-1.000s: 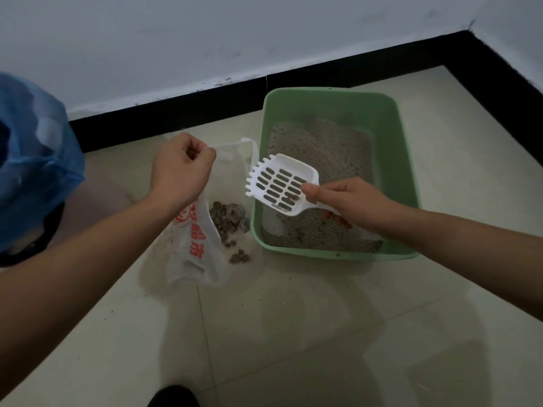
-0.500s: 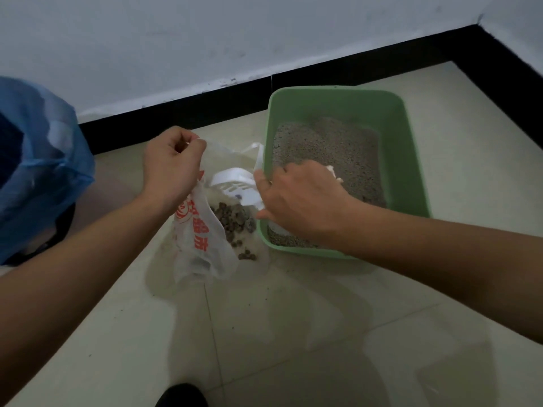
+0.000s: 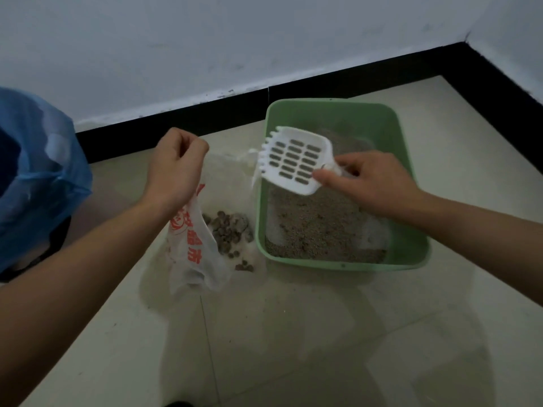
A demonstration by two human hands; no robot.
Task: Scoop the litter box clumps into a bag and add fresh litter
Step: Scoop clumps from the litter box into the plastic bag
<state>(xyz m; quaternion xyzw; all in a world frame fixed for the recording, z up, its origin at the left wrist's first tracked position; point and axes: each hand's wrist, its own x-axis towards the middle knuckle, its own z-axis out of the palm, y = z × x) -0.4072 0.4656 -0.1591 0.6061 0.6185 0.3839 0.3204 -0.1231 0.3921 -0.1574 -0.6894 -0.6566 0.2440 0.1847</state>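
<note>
- Pale tiled floor point(image 3: 323, 333) meets a white wall point(image 3: 205, 39) along a black baseboard point(image 3: 176, 118), with a corner of the room at the upper right.
- A green litter box point(image 3: 408, 177) sits on the floor near the baseboard, and grey litter point(image 3: 317, 230) covers its bottom.
- The right hand point(image 3: 367, 183) grips the handle of a white slotted scoop point(image 3: 293, 161), thumb and fingers curled round it. The hand hides most of the handle.
- The scoop is held in the air over the box's left side, its slotted face turned up toward the camera and its toothed edge pointing left toward the bag.
- The left hand point(image 3: 176, 168) is closed, its fingers pinching the rim of a thin white plastic bag point(image 3: 194, 248) with red print and holding it up.
- The bag hangs down to the floor just beside the box's left wall.
- Dark clumps point(image 3: 229, 230) lie in the bag's bottom, seen through the plastic.
- A blue plastic bag point(image 3: 35, 171) fills the left edge.
</note>
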